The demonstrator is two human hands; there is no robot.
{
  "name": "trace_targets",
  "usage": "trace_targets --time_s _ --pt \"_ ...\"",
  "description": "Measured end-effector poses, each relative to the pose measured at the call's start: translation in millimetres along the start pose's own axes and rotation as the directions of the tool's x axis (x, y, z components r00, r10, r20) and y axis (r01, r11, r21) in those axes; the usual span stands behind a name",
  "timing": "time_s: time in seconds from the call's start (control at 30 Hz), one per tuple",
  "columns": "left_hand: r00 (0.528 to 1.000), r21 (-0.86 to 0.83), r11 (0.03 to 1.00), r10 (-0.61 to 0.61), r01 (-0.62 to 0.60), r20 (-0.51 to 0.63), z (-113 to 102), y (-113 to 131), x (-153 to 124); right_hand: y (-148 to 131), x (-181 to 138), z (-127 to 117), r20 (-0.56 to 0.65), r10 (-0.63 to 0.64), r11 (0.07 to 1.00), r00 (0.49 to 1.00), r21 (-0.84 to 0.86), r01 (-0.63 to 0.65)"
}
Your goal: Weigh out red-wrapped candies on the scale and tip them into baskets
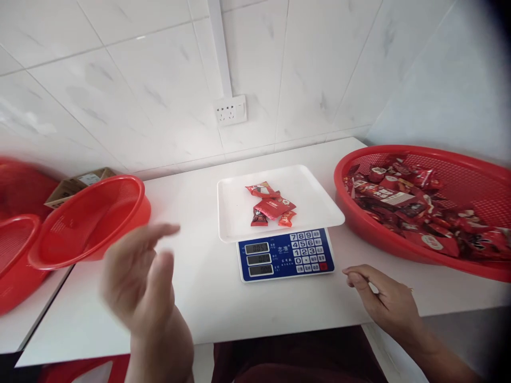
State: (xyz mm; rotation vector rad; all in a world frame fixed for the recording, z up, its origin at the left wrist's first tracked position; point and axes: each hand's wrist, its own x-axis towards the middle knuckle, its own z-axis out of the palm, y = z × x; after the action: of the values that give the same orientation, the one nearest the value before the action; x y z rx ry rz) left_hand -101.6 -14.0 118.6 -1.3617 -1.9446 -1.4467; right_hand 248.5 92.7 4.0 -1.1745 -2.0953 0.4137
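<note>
On scale tray (319, 205), red snack pkts (271, 207), more in rt basket (471, 175)

packets (268, 207) on scale tray (315, 210) | empty basket (90, 221) left | filled basket (471, 175) right

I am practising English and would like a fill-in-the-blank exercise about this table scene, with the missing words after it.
1. The snack packets lie on the white ____ of the scale.
2. The basket full of packets stands to the ____ of the scale.
3. The left hand is raised above the table, open, and holds ____.
4. The front of the scale is ____ in colour.

Missing words: tray; right; nothing; blue.
</note>
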Motion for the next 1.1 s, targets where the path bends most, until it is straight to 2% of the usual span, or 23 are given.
trace_targets --time_s 0.1,0.13,0.2,0.3,0.43,0.53,0.67,0.77,0.83,0.93,1.03,1.1 --pt "0.984 0.332 0.942 -0.016 -0.046 0.180 14.1 -29.7 24.1 17.7 -15.3 5.6 0.067 0.088 0.995 0.994 0.041 -0.091" --pt "0.980 0.431 0.901 -0.035 -0.054 0.197 15.5 -45.0 28.4 23.2 -18.9 7.4 0.080 0.113 0.992 0.990 0.052 -0.117" --pt "0.977 0.584 0.812 -0.132 0.008 0.170 12.4 -77.7 31.2 32.5 -23.3 10.7 0.103 0.157 0.984 0.982 0.073 -0.165" --pt "0.955 0.702 0.702 -0.275 0.120 0.112 0.4 -116.5 25.0 39.5 -24.9 15.5 0.122 0.212 0.967 0.970 0.115 -0.226" --pt "0.939 0.736 0.662 -0.325 0.141 0.112 -9.3 -137.1 16.7 35.5 -22.2 19.7 0.168 0.247 0.950 0.954 0.153 -0.273" --pt "0.935 0.746 0.648 -0.339 0.152 0.104 -9.8 -142.3 22.7 29.3 -18.5 19.0 0.195 0.266 0.939 0.944 0.167 -0.299" --pt "0.880 0.755 0.622 -0.455 0.205 0.136 -7.9 -147.1 39.9 26.4 -11.9 16.0 0.187 0.336 0.896 0.923 0.240 -0.375" --pt "0.870 0.748 0.610 -0.485 0.263 0.089 -6.0 -141.5 41.9 28.0 -8.4 15.1 0.161 0.384 0.856 0.909 0.306 -0.416" --pt "0.875 0.735 0.622 -0.477 0.271 0.081 -4.9 -130.9 33.0 30.5 -7.9 15.1 0.151 0.409 0.838 0.900 0.329 -0.436" --pt "0.894 0.730 0.651 -0.430 0.209 0.128 -4.8 -108.8 7.2 36.4 -8.8 15.8 0.184 0.429 0.819 0.884 0.335 -0.467" --pt "0.924 0.703 0.707 -0.314 0.075 0.217 -6.7 -84.8 -23.2 42.8 -6.2 17.1 0.222 0.439 0.801 0.871 0.343 -0.491" --pt "0.929 0.670 0.742 -0.243 -0.006 0.278 -7.9 -69.8 -40.1 44.7 0.3 18.1 0.199 0.453 0.795 0.869 0.351 -0.495"
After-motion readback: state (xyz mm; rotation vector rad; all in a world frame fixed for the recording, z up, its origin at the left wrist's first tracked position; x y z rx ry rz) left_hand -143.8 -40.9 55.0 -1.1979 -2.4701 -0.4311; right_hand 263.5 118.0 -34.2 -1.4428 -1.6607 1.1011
